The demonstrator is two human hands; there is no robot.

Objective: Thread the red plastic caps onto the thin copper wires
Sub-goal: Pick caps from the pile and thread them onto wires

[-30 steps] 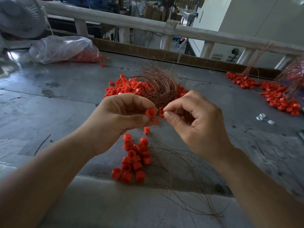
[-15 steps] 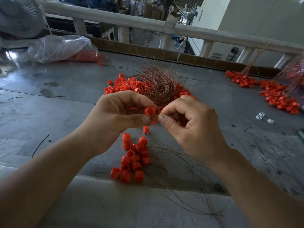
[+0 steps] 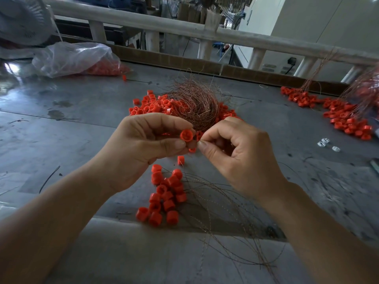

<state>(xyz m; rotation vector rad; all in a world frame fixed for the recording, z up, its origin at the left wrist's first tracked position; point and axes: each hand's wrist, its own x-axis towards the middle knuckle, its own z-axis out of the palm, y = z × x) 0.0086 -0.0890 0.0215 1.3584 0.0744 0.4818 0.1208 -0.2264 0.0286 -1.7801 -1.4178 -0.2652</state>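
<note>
My left hand (image 3: 143,152) pinches a red plastic cap (image 3: 186,135) between thumb and forefinger, its open end facing me. My right hand (image 3: 240,158) pinches a thin copper wire, thumb and forefinger tips almost touching the cap; the wire itself is too fine to follow. Below the hands lies a cluster of red caps (image 3: 164,195) strung on loose copper wires (image 3: 225,212) that fan toward me. Behind the hands a tangled bundle of copper wire (image 3: 196,103) rests on a heap of loose red caps (image 3: 151,104).
A grey metal table (image 3: 61,136) holds a plastic bag of caps (image 3: 75,58) at far left beside a white fan (image 3: 22,19). More wired caps (image 3: 344,117) lie at far right, with small white clips (image 3: 326,143) nearby. A white railing (image 3: 184,29) runs behind.
My right hand has moved left, closing the gap until its fingertips meet the cap held in my left hand. The left hand has stayed nearly still.
</note>
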